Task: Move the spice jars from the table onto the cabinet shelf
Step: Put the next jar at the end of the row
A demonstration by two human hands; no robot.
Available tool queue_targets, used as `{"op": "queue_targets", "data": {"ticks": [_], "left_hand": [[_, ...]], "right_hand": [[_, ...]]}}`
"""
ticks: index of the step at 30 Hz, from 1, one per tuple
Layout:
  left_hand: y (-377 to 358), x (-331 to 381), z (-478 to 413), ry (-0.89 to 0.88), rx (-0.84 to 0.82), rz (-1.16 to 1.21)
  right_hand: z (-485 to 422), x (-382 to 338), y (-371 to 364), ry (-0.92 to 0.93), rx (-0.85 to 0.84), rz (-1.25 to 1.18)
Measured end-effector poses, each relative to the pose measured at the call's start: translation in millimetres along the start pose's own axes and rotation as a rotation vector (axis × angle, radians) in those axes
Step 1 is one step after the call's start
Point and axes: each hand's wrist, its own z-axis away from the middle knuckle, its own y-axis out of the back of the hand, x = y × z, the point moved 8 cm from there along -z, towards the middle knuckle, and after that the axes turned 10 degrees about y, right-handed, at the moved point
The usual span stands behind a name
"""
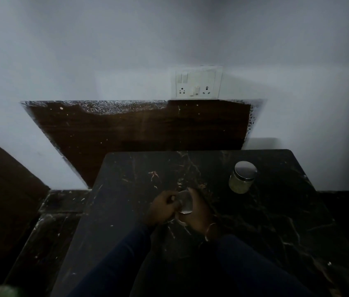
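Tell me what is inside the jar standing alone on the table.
The jar shows a pale yellowish filling through its glass. Its metal lid covers the top, hiding the filling's surface.

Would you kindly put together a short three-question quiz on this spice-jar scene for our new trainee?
1. True or false: the left hand and the right hand both grip the held jar.
2. Where does the free jar stand? A) on the table, right of the hands; B) stacked on the held jar; C) in the left hand.
3. Fill in: both jars' lids look ____ in colour.
Key: 1 true; 2 A; 3 silver.
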Motion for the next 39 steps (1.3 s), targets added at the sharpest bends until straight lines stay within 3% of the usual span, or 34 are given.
{"op": "queue_targets", "data": {"ticks": [4,7,8,14,20,25,32,39], "left_hand": [[9.3,1.7,24.2,0.073,-0.115,0.485],[7.0,12.0,34.2,0.103,-0.206,0.669],[3.9,16.7,37.2,0.127,-0.229,0.728],[-7.1,51.2,44.1,0.074,-0.326,0.96],[-5.7,62.7,44.4,-0.076,-0.249,0.74],[-8.4,64.0,45.6,-0.115,-0.299,0.708],[-6.8,73.0,48.1,-0.187,-0.325,0.486],[15.5,120.8,61.4,-0.413,-0.203,0.301]], "right_hand": [[8.3,-6.6,32.8,-0.23,0.339,-0.08],[-0.5,-21.8,41.3,-0.156,0.092,-0.636],[-1.4,-30.2,51.3,-0.119,0.071,-0.718],[-10.2,-61.9,71.1,0.02,0.123,-0.732],[-10.4,-64.7,76.7,-0.002,0.206,-0.689],[-11.0,-67.7,79.4,-0.01,0.211,-0.664],[-11.0,-65.6,87.5,-0.048,0.233,-0.672],[-18.2,-99.9,124.0,0.023,0.199,-0.521]]}}
